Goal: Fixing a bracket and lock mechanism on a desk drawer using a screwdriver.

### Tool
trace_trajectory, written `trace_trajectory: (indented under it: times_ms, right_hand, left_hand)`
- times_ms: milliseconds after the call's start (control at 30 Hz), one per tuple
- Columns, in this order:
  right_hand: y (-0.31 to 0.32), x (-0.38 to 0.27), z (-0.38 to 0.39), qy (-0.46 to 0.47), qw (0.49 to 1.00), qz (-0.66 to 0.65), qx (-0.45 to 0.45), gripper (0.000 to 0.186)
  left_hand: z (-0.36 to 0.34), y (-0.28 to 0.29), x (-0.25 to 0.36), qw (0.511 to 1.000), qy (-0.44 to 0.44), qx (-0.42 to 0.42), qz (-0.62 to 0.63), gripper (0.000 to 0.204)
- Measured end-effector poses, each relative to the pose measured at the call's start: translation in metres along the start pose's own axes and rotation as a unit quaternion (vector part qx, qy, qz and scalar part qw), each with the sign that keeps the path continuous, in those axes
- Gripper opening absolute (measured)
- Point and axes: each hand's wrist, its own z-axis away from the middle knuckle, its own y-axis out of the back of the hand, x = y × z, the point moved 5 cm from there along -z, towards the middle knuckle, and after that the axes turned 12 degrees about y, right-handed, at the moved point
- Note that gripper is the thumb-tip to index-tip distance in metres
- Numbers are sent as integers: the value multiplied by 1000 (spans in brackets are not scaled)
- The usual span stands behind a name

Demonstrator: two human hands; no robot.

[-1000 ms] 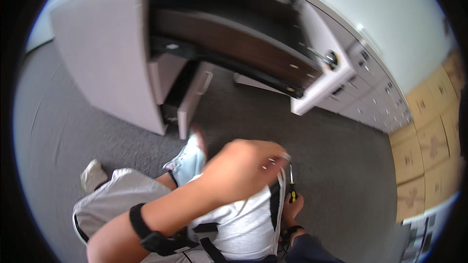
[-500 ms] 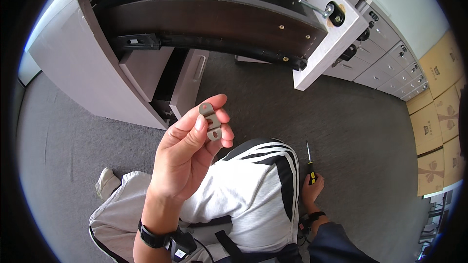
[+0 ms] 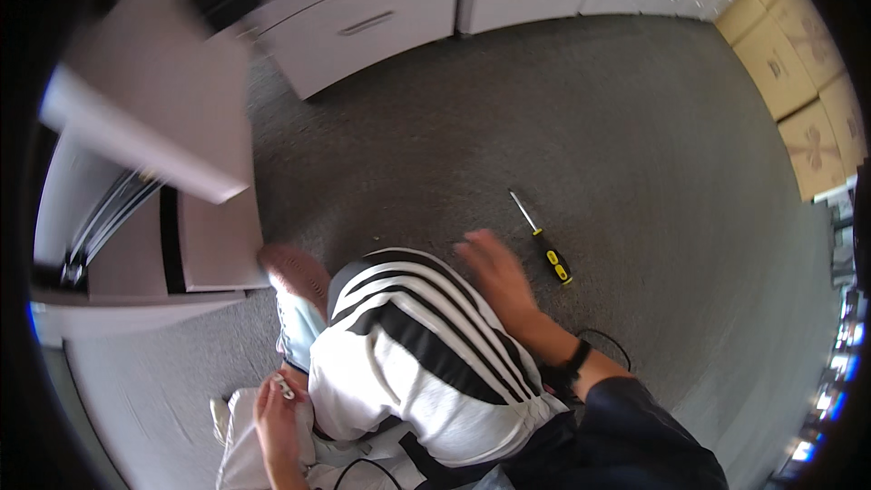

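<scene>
My left hand (image 3: 275, 417) is low at the left beside my knee, its fingers closed on a small metal bracket (image 3: 284, 387). Over the floor at the right of my striped trouser leg is my right hand (image 3: 499, 281), a little blurred, with its fingers stretched out and nothing in them. A screwdriver (image 3: 552, 259) with a black and yellow handle lies on the dark carpet, to the right of that hand and apart from it. Its shaft points to the far left.
A pale cabinet (image 3: 154, 109) with an open drawer and a metal runner stands at the left. More drawer cabinets (image 3: 381, 27) line the far side. Cardboard boxes (image 3: 771, 63) are stacked at the far right. A black cable (image 3: 612, 342) runs by my right wrist.
My view has turned to the right. My right hand has let go of the screwdriver, which now lies on the floor. My left hand has dropped beside my knee with the bracket.
</scene>
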Motion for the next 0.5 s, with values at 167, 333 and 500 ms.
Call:
trace_trajectory:
  times_ms: [167,333,500]
  right_hand:
    - [-91,-17,-33,163,980,-106,-51,56]
    - [-110,-19,-36,269,960,-24,-77,54]
    - [-110,-41,-36,265,949,-164,-38,53]
  left_hand:
    - [-28,-30,-46,983,-28,61,-168,32]
    - [-31,-2,-57,923,-114,164,-328,35]
    - [-42,47,-83,951,-124,171,-225,38]
